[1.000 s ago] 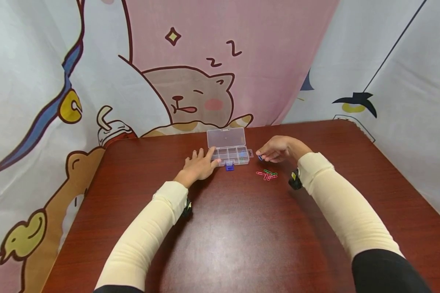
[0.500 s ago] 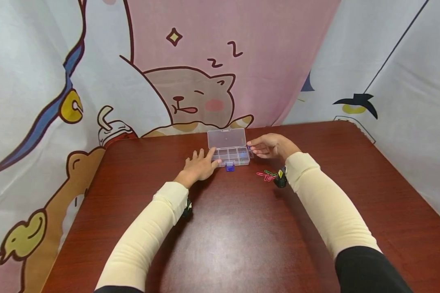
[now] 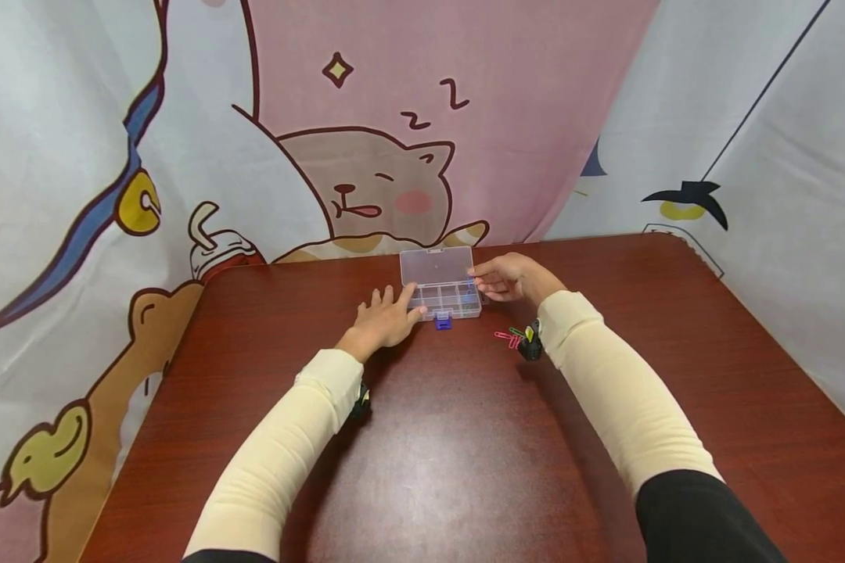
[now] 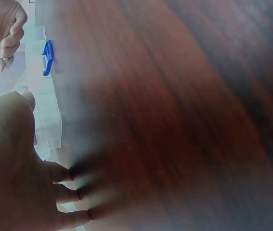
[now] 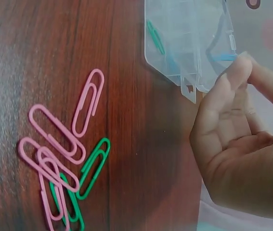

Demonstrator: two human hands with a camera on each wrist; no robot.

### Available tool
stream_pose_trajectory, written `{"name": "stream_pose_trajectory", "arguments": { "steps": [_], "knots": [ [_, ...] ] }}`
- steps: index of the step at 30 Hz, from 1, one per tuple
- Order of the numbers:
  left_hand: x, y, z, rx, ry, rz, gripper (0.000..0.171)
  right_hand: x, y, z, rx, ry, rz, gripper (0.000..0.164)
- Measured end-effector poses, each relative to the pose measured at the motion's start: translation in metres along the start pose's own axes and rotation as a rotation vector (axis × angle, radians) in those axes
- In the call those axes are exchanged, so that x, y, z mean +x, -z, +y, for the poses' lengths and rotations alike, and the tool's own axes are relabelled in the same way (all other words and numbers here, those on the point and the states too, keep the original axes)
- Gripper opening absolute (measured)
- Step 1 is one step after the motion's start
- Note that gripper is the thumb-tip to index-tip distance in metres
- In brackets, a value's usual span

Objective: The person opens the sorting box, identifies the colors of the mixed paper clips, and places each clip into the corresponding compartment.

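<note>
A clear plastic compartment box (image 3: 458, 313) stands on the table with its lid (image 3: 436, 267) raised at the back. My left hand (image 3: 382, 321), fingers spread and straight, rests at the box's left end. Over the back right compartment, my right hand (image 3: 508, 278) pinches a blue paper clip (image 5: 225, 57) between thumb and forefinger. Inside the front right compartment lies a green paper clip (image 5: 156, 37). Something blue shows blurred through the box near it. Pink paper clips (image 5: 88, 103) and green paper clips (image 5: 95, 168) lie loose on the table, partly hidden by the right wrist's camera in the head view.
A blue latch (image 3: 443, 321) hangs at the box's front, and a clear hanging tab (image 5: 189, 91) sticks out from its right end. The brown table (image 3: 422, 453) reaches back to a printed cloth (image 3: 535, 117).
My right hand has moved left from beside the box to above its right end, carrying the blue paper clip. The left hand has stayed at the box's left end.
</note>
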State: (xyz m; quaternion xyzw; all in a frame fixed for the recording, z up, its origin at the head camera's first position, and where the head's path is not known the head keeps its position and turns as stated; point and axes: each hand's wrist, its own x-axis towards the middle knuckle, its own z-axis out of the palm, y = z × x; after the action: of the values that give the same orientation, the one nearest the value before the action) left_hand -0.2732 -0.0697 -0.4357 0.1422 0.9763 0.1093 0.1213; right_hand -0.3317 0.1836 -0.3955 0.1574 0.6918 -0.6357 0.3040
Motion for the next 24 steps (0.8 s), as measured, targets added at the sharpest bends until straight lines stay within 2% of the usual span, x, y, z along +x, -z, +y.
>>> {"name": "stream_pose_trajectory", "arguments": {
  "steps": [3,11,17,24],
  "knots": [
    [-0.0002,0.0,0.0005,0.0,0.003,0.007,0.064,0.0007,-0.0005,0.0003,-0.025,0.01,0.022,0.015],
    [0.0002,0.0003,0.0005,-0.001,-0.003,0.0,0.065,0.0007,0.0014,0.0026,-0.065,0.013,0.012,0.017],
    [-0.0017,0.002,0.0012,-0.005,-0.006,0.001,0.065,-0.0028,0.0029,0.0018,-0.069,0.029,0.018,0.033],
    [-0.0019,0.0015,0.0009,-0.014,-0.007,0.0,0.065,-0.0076,0.0065,0.0029,-0.078,0.011,-0.006,0.029]
  ]
}}
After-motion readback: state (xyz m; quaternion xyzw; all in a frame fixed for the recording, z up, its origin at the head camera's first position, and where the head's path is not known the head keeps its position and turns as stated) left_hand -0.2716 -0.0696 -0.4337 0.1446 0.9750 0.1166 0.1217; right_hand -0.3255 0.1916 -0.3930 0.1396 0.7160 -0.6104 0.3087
